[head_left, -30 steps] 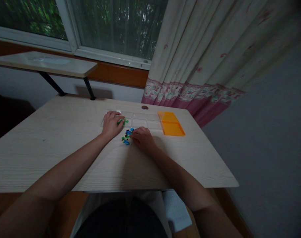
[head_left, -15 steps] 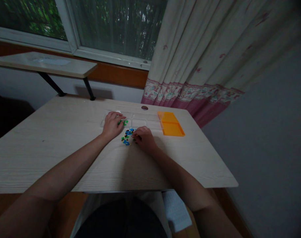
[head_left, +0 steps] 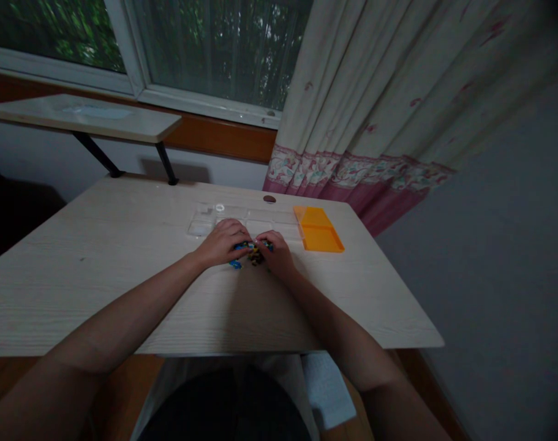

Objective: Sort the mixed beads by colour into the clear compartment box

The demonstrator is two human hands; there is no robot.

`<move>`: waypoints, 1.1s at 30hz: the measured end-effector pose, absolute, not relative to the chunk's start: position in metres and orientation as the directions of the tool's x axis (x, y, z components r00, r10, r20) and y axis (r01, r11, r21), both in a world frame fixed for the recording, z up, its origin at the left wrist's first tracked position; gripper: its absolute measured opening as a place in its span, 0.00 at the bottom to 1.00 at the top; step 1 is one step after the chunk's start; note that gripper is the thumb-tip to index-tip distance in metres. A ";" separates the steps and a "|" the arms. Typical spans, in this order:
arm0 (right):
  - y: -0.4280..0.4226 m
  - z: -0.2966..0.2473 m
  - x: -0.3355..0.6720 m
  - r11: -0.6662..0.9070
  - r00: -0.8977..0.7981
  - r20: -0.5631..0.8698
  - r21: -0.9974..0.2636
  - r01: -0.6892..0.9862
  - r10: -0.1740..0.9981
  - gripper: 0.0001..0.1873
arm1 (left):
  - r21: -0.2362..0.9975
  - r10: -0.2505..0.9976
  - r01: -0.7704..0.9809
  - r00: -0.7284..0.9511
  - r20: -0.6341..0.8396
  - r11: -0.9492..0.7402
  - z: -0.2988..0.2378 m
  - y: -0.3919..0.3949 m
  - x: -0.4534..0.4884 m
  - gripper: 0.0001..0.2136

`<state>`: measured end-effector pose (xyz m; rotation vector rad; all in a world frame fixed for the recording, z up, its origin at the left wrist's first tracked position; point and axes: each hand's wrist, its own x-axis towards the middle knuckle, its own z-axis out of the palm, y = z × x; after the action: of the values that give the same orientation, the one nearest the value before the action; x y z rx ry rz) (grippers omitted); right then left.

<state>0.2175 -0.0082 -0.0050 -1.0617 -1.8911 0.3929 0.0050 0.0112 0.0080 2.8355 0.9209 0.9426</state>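
Observation:
A pile of small blue, yellow and dark plastic pieces (head_left: 256, 257) lies on the table between my hands; they look like tiny toy bricks. My left hand (head_left: 226, 242) reaches over its left side, thumb and fingers apart, with blue pieces showing in the gap. At the right side, my right hand (head_left: 279, 254) curls its fingers and thumb round several pieces, and its fingertips come close to those of my left hand. Just behind is a clear plastic compartment box (head_left: 198, 228), partly covered by my left hand.
An orange plastic case (head_left: 323, 239) lies open at the right end of the clear box. The wooden table (head_left: 122, 269) has a raised shelf (head_left: 122, 125) on black legs at the back left. A curtain (head_left: 343, 122) hangs behind, beside the window.
My left hand has moved right and nearer, from the green pieces in the clear box to the pile. My right hand has shifted slightly right; the pieces are bunched between both hands.

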 end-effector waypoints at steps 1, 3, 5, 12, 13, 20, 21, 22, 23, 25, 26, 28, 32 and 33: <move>-0.008 -0.005 0.217 0.582 -0.223 0.556 -0.632 0.511 0.800 0.11 | 0.187 0.531 0.524 0.649 0.545 -0.831 0.008 0.011 0.005 0.13; -0.008 -0.005 0.216 0.594 -0.234 0.563 -0.627 0.504 0.793 0.12 | 0.181 0.522 0.517 0.651 0.550 -0.836 0.006 0.012 0.006 0.13; -0.008 -0.005 0.214 0.611 -0.257 0.567 -0.620 0.492 0.782 0.12 | 0.184 0.523 0.518 0.646 0.556 -0.835 0.005 0.013 0.006 0.13; -0.008 -0.005 0.214 0.629 -0.279 0.573 -0.615 0.475 0.771 0.13 | 0.196 0.519 0.507 0.640 0.567 -0.839 0.006 0.013 0.006 0.11; -0.008 -0.005 0.214 0.629 -0.275 0.575 -0.616 0.474 0.770 0.13 | 0.198 0.519 0.506 0.637 0.570 -0.839 0.006 0.013 0.006 0.11; -0.010 -0.003 0.216 0.621 -0.274 0.570 -0.604 0.500 0.775 0.14 | 0.217 0.537 0.520 0.610 0.583 -0.826 0.004 0.016 0.004 0.12; -0.011 -0.002 0.216 0.622 -0.279 0.570 -0.595 0.509 0.773 0.14 | 0.226 0.547 0.526 0.600 0.584 -0.820 0.005 0.016 0.003 0.12; -0.011 -0.001 0.216 0.623 -0.288 0.566 -0.585 0.520 0.772 0.13 | 0.238 0.561 0.538 0.585 0.585 -0.809 0.005 0.016 0.003 0.12; -0.012 -0.001 0.216 0.624 -0.305 0.559 -0.569 0.535 0.771 0.13 | 0.251 0.579 0.554 0.563 0.590 -0.794 0.005 0.016 0.003 0.13; -0.012 0.000 0.215 0.626 -0.355 0.531 -0.518 0.583 0.769 0.12 | 0.279 0.620 0.599 0.494 0.609 -0.751 0.006 0.015 0.003 0.13; -0.013 0.000 0.215 0.629 -0.388 0.511 -0.480 0.611 0.767 0.11 | 0.293 0.638 0.621 0.453 0.622 -0.727 0.006 0.015 0.003 0.14; -0.015 0.000 0.212 0.642 -0.461 0.462 -0.397 0.656 0.757 0.10 | 0.317 0.664 0.660 0.373 0.648 -0.681 0.007 0.016 0.002 0.15; -0.022 0.002 0.207 0.681 -0.579 0.371 -0.272 0.680 0.726 0.10 | 0.367 0.696 0.709 0.240 0.677 -0.602 0.006 0.020 -0.001 0.16; -0.023 0.002 0.206 0.690 -0.596 0.360 -0.252 0.679 0.718 0.10 | 0.379 0.701 0.715 0.215 0.680 -0.587 0.006 0.021 -0.002 0.16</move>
<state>0.2058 -0.0234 0.0024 -1.0816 -2.4659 0.1221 -0.0023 0.0207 0.0059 2.4611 1.4351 1.3627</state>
